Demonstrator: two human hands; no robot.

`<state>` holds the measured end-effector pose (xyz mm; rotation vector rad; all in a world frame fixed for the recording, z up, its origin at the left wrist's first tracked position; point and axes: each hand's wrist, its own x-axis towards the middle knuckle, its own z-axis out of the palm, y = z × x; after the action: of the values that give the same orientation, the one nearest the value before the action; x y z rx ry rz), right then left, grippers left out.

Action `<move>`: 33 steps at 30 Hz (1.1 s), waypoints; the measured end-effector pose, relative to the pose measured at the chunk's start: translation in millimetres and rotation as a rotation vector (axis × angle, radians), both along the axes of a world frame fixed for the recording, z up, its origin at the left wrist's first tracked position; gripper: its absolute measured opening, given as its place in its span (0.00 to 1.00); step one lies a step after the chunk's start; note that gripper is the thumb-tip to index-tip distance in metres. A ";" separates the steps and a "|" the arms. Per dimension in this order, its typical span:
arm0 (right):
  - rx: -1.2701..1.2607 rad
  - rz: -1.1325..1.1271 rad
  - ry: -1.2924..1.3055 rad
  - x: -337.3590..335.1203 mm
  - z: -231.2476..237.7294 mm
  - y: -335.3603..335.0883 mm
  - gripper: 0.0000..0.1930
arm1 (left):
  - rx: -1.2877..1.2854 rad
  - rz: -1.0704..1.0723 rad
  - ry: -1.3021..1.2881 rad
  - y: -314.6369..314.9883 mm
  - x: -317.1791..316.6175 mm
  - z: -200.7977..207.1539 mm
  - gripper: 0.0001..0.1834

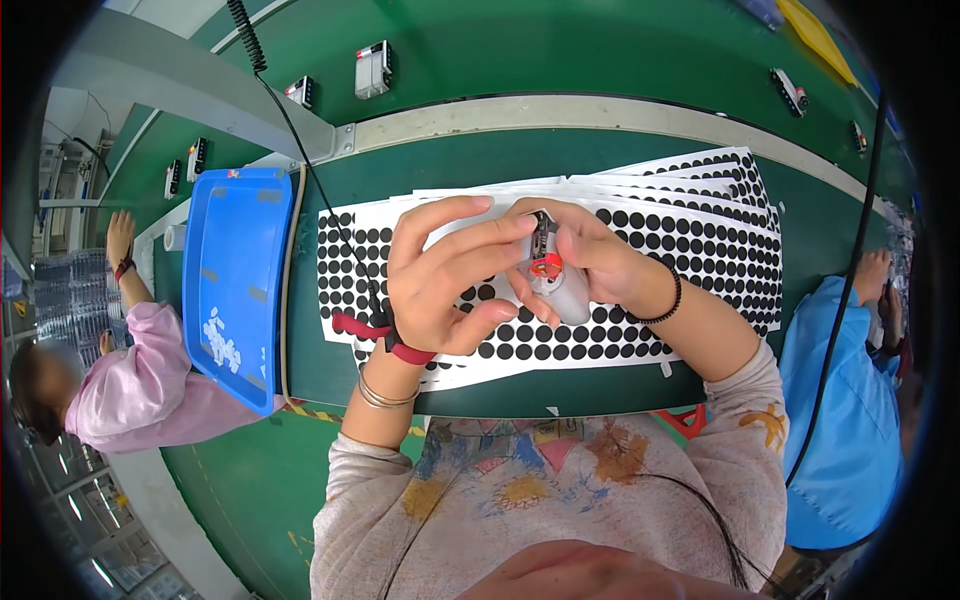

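A small white battery pack (569,298) with rounded sides, a dark circuit board along its top and red wire or insulation is held over the sheets. My right hand (606,262) wraps round it from the right, thumb on its upper end. From the left my left hand (440,275) reaches over with fingers spread; one fingertip comes to the dark board, and whether it presses there I cannot tell. Beneath both hands lie stacked white sheets (690,235) of round black stickers. A red-handled tool (358,327), partly hidden, shows at my left wrist.
On my left stands a blue tray (235,290) with small white pieces inside. Beyond the metal rail (600,113), a green belt (500,50) carries several similar packs (373,70). Dark cables hang at both sides. A pink-sleeved person sits left, a blue-clad person (840,420) right.
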<state>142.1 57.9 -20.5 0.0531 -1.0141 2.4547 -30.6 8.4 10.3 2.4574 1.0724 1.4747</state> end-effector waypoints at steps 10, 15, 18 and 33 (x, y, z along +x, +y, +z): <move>-0.107 -0.014 -0.032 3.0 1.1 -2.6 0.20 | -0.144 -0.089 -0.169 0.1 5.0 -1.5 0.15; -0.118 0.007 0.021 1.8 -3.6 -5.4 0.19 | -0.159 -0.080 -0.239 -4.9 16.3 -2.2 0.10; -0.193 -0.028 -0.013 1.7 -0.2 -6.7 0.20 | -0.198 -0.007 -0.306 -5.4 22.7 -7.6 0.08; -0.247 0.006 -0.029 2.7 -3.4 -7.6 0.23 | -0.110 0.151 -0.289 -4.7 19.2 -9.7 0.10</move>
<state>144.8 50.3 -23.9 -0.0615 -0.7154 2.5733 -11.4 3.7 0.6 2.0499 1.2602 1.6980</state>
